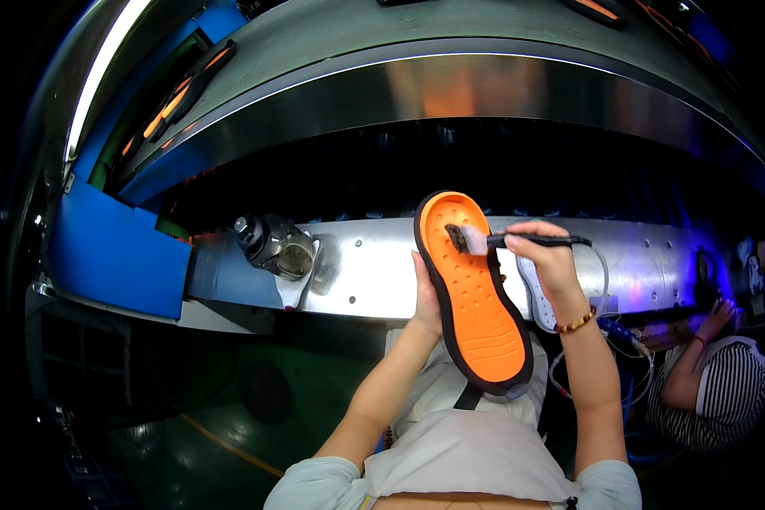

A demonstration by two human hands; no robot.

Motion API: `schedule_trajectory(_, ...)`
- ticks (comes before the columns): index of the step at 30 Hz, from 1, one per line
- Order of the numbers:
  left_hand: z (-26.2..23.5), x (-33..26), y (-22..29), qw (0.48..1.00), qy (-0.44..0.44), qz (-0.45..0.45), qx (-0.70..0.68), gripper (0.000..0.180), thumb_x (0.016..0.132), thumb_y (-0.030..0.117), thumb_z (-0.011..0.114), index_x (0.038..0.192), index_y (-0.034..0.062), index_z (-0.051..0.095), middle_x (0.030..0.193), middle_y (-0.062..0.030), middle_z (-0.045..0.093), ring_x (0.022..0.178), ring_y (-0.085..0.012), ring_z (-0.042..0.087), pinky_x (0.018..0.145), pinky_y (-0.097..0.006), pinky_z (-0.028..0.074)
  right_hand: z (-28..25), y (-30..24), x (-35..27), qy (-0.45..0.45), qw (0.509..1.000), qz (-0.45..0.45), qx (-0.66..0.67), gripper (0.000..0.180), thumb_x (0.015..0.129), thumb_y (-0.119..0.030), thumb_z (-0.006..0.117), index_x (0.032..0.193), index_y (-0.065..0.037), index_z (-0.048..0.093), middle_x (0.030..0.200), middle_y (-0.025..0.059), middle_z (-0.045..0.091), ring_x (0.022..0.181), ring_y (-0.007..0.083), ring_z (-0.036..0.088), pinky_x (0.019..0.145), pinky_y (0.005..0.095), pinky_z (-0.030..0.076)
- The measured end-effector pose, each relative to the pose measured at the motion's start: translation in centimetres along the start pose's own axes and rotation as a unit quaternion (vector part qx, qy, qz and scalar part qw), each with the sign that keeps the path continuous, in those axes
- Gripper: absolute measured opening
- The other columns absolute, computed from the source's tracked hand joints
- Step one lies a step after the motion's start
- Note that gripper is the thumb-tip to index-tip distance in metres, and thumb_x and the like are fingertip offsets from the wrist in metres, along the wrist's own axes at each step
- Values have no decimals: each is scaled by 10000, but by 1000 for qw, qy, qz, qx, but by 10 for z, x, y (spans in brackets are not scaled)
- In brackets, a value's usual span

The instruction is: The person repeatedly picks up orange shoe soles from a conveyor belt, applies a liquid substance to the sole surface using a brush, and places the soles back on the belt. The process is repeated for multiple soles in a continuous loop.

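An orange shoe sole with a raised black rim [476,297] is held up in front of me, its dotted inner face toward me. My left hand [427,297] grips its left edge, the fingers hidden behind it and the thumb on the rim. In my right hand [546,255] is a brush with a black handle [561,241]. Its dark-tipped bristles [459,239] lie over the upper, wider part of the orange face. A thin cable or tube seems to run from the handle's end. Behind the sole, a white sole-shaped piece [534,293] shows partly, beside my right wrist.
A dark bottle or jar [274,246] stands on the metal ledge [340,268] at left. Beyond runs a conveyor belt [331,51] carrying black-and-orange soles [178,98]. Cables and a blue tool [625,330] hang at right, near another person in a striped top [722,391].
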State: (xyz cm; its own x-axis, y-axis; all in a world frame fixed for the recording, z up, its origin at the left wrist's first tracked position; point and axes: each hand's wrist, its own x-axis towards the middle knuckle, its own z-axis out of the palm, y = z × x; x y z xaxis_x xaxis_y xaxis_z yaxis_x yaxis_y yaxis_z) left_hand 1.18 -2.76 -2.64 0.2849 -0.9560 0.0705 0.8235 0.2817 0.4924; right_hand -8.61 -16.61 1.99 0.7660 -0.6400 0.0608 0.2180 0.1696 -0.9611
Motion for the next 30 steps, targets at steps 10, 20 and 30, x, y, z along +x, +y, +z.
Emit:
schedule_trajectory(10, 0, 4, 10, 985, 165, 26, 38, 784, 777, 695, 141, 1235, 98, 361, 1195, -87, 450, 1075, -209, 458, 916, -352, 380, 42, -1, -21, -53, 883, -303, -354, 113, 648, -79, 631, 757, -47, 635, 740, 88, 625, 679, 224, 589, 622, 300, 434)
schedule_trajectory(20, -7, -13, 25, 996, 76, 37, -13, 809, 767, 705, 100, 1269, 110, 320, 1220, -100, 430, 1098, -239, 447, 922, -380, 378, 9, -47, -38, -184, 958, -98, -199, 136, 658, -8, 650, 795, -10, 644, 783, 93, 639, 706, 155, 611, 635, 243, 476)
schedule_trajectory(30, 30, -11, 27, 984, 164, 49, 50, 805, 757, 715, 119, 1295, 139, 279, 1237, -130, 412, 1084, -312, 457, 920, -424, 379, 17, -53, -38, -259, 941, -157, -153, 145, 657, 0, 646, 801, -16, 651, 805, 107, 642, 777, 181, 617, 727, 272, 475)
